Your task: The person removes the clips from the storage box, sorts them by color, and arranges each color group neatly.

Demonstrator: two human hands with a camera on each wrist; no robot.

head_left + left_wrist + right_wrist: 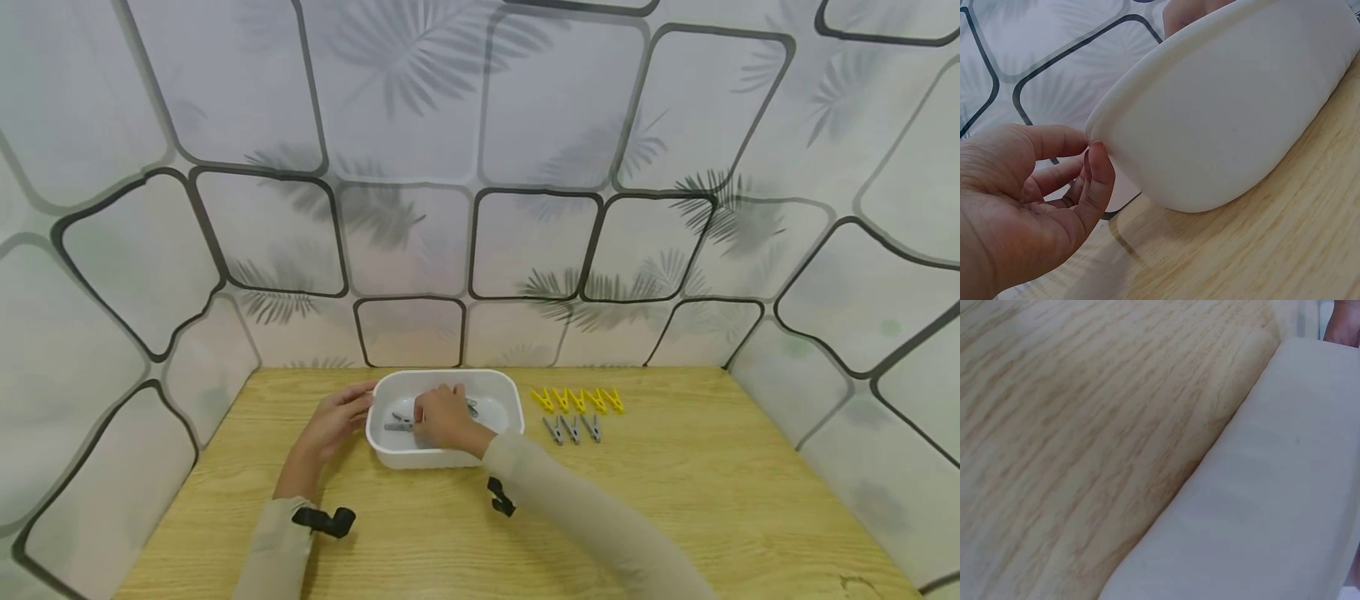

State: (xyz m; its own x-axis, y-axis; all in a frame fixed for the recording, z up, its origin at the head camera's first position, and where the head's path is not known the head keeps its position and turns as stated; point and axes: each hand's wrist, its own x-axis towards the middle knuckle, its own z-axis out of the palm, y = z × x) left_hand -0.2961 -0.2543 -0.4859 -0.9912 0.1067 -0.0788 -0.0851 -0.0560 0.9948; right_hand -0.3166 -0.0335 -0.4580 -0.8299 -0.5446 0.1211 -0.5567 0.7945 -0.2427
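Observation:
A white plastic tub (431, 459) stands on the wooden table with several grey clothespins (399, 427) lying in it. At its left end, my left hand (340, 423) holds the rim; in the left wrist view the thumb (1100, 169) and index finger meet at the rim's corner. My right hand (444, 418) reaches down inside the tub, fingers bent, right beside the grey clothespins. Its fingertips are hidden behind the hand, and I cannot tell whether they hold a clothespin. The right wrist view mostly takes in the tub's outer wall (1241, 500).
Right of the tub, several yellow clothespins (577, 401) form a row on the table (675, 483). In front of them lie three grey clothespins (572, 430), side by side. A patterned cloth backdrop (540, 242) rises behind the table and along both sides.

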